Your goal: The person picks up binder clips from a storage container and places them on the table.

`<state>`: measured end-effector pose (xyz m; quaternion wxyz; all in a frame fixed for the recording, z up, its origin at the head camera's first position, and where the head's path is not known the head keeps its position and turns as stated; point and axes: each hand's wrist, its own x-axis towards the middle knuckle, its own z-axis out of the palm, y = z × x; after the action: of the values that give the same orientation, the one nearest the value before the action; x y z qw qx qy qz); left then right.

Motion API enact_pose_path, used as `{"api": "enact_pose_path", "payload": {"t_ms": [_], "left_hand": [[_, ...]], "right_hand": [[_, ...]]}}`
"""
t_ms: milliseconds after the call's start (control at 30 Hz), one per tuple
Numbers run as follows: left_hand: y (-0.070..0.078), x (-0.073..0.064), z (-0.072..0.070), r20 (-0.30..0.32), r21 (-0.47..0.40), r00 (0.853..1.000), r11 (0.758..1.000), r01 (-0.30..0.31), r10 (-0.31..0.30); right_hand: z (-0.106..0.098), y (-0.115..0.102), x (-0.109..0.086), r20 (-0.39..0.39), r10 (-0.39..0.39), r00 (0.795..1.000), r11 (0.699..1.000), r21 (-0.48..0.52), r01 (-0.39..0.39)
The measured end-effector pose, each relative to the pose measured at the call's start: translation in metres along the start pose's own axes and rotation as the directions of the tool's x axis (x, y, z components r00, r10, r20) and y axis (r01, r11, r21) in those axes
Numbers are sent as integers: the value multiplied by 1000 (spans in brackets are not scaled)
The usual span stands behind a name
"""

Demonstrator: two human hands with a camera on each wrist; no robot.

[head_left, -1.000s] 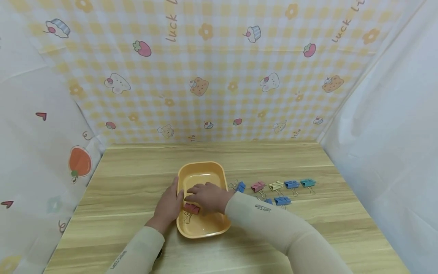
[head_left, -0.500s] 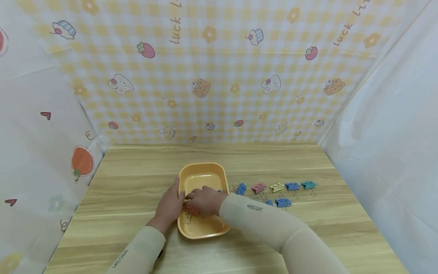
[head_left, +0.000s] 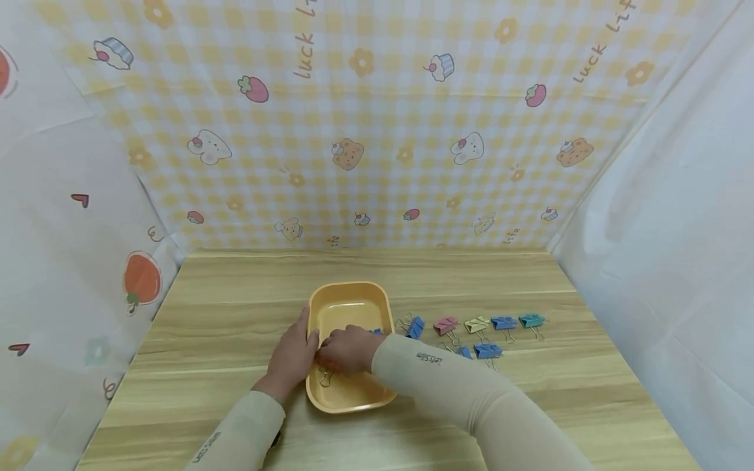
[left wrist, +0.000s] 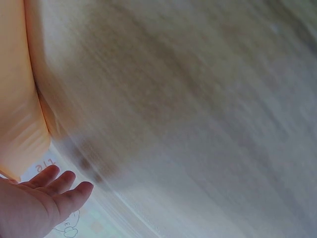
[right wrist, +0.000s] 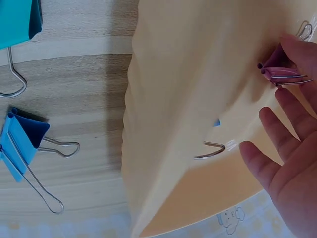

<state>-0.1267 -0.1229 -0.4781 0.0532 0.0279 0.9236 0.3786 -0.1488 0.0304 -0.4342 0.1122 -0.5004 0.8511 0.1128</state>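
Note:
A yellow-orange tray (head_left: 347,316) sits on the wooden table. My left hand (head_left: 291,356) holds its left side, thumb over the rim; the left wrist view has the other fingers (left wrist: 74,198) extended outside the wall. Inside the tray, my right hand (head_left: 350,350) pinches a red binder clip (right wrist: 282,72) between thumb and index finger, the remaining fingers spread. In the head view that hand covers most of the clip, leaving its wire handle (head_left: 325,377) showing. A blue binder clip (head_left: 377,331) lies in the tray behind the right hand, largely hidden.
Right of the tray lie several binder clips: a blue one (head_left: 415,328), a pink one (head_left: 446,326), a yellow one (head_left: 476,324), a teal one (head_left: 532,320) and further blue ones (head_left: 488,351). The right sleeve partly covers one. A checked cloth (head_left: 377,183) hangs behind the table.
My right hand has moved left and down inside the tray, its fingers closing onto the red binder clip. The blue clip in the tray has come into sight. My left hand stays at the rim.

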Motion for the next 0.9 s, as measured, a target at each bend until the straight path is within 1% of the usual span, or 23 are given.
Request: {"api": "enact_pose_path", "payload": {"t_ms": [233,633,900], "left_hand": [[-2,0,2,-6,10,1000,1000,-8,8],[-2,0,2,-3,16,1000,1000,-3,3],[-3,1,3,-12,14,1000,1000,-6,6]], "right_hand": [[1,-1,2,-16,16,1000,999,45,-16],[7,1,8,18,40,999,990,133,-42],[7,0,7,16,41,999,993,110,-43]]}}
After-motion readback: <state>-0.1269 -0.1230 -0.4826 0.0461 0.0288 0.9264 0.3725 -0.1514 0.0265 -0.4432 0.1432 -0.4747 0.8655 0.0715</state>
